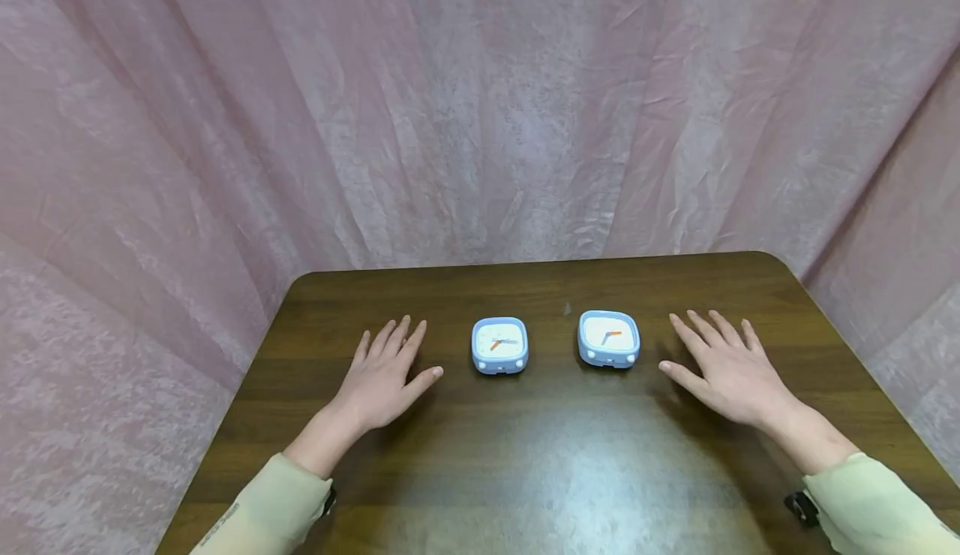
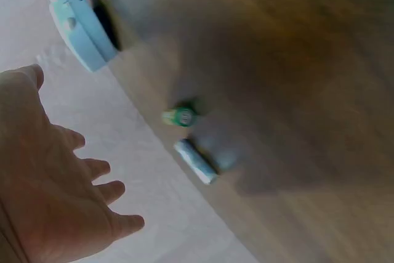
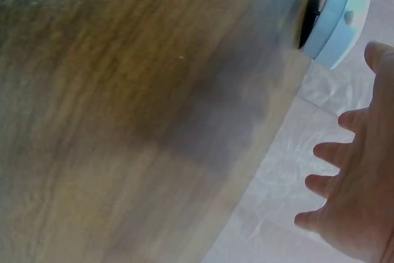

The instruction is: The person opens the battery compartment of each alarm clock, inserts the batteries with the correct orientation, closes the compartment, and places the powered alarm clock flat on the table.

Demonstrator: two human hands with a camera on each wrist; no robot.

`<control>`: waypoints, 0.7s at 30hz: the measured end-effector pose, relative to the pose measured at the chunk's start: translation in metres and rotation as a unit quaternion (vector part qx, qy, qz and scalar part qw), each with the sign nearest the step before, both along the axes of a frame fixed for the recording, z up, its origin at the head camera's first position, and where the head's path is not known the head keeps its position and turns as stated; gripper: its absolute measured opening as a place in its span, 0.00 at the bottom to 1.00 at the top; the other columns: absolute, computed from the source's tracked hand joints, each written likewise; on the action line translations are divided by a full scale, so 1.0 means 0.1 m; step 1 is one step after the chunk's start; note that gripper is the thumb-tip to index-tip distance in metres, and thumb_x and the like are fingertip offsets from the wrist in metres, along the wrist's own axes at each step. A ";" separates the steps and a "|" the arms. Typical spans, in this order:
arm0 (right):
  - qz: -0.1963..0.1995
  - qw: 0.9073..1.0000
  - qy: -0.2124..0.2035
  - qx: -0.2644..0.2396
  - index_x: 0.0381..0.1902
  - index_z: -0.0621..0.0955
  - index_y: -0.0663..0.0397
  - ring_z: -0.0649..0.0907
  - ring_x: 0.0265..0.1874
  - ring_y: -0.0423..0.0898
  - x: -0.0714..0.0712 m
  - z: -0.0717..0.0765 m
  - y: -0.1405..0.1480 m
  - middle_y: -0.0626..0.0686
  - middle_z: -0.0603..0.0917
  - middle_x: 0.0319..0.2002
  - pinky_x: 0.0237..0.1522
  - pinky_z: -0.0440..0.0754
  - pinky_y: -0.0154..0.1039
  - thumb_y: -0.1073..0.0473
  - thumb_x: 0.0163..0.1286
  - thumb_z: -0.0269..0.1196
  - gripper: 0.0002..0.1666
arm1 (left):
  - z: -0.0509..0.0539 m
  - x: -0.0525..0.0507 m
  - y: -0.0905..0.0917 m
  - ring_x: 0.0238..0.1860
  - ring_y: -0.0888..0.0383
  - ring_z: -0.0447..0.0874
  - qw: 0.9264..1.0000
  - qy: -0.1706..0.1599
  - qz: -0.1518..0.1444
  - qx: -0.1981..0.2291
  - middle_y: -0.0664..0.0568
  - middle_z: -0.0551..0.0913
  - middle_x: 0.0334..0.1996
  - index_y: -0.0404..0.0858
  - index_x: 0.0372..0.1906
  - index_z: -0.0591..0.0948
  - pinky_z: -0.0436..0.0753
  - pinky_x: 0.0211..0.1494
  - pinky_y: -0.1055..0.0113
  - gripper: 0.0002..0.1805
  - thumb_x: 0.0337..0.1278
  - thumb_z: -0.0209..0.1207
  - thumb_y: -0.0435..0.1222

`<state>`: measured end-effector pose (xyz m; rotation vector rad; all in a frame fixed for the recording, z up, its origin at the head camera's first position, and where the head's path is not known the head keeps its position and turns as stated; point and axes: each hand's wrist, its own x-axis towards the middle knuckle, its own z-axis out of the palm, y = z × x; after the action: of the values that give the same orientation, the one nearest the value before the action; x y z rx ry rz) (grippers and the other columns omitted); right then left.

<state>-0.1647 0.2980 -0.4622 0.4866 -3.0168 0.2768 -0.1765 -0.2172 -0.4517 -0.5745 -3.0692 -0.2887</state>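
Two light-blue alarm clocks with white faces and orange hands lie on the wooden table, the left clock (image 1: 499, 345) and the right clock (image 1: 608, 339) a short gap apart. Left of them my left hand (image 1: 382, 384) is spread, palm down, holding nothing. My right hand (image 1: 731, 374) is spread likewise beside the right clock, touching nothing. In the left wrist view, a green battery (image 2: 180, 116) and a pale cylindrical battery (image 2: 196, 161) are on the table near the left fingers; the head view hides them behind that hand. The right wrist view shows a clock (image 3: 338, 23) near the thumb.
The brown table (image 1: 480, 447) has rounded far corners and a glossy patch of reflected light. Pinkish curtains (image 1: 480, 105) hang behind it and at both sides. A dark object (image 1: 802, 508) shows at the right sleeve cuff.
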 end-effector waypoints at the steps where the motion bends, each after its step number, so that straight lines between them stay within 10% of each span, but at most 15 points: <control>1: 0.003 1.000 0.005 -0.001 0.81 0.60 0.54 0.57 0.73 0.72 -0.01 0.01 0.00 0.67 0.63 0.75 0.67 0.44 0.76 0.28 0.75 0.52 0.50 | 0.03 -0.02 0.03 0.80 0.39 0.45 1.000 0.004 -0.004 0.000 0.41 0.51 0.81 0.47 0.84 0.51 0.46 0.75 0.34 0.46 0.72 0.42 0.68; 10: 0.020 1.000 0.002 -0.023 0.77 0.67 0.57 0.69 0.67 0.70 -0.05 0.17 -0.07 0.66 0.71 0.70 0.63 0.63 0.71 0.31 0.75 0.55 0.46 | 0.30 -0.19 0.37 0.71 0.43 0.70 0.999 0.017 -0.039 0.008 0.46 0.71 0.72 0.47 0.81 0.61 0.72 0.66 0.42 0.45 0.67 0.57 0.63; 21: 0.037 0.997 -0.043 -0.045 0.75 0.70 0.57 0.71 0.67 0.70 -0.23 0.34 -0.19 0.65 0.74 0.69 0.61 0.64 0.73 0.30 0.73 0.59 0.47 | 0.49 -0.38 0.93 0.70 0.51 0.71 0.996 -0.008 -0.093 -0.005 0.55 0.74 0.70 0.51 0.79 0.66 0.72 0.67 0.49 0.41 0.67 0.55 0.65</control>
<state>-0.1875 0.2788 -0.4283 0.5929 -3.0556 0.4480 -0.2147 -0.1239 -0.4026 -0.8641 -3.0370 -0.2792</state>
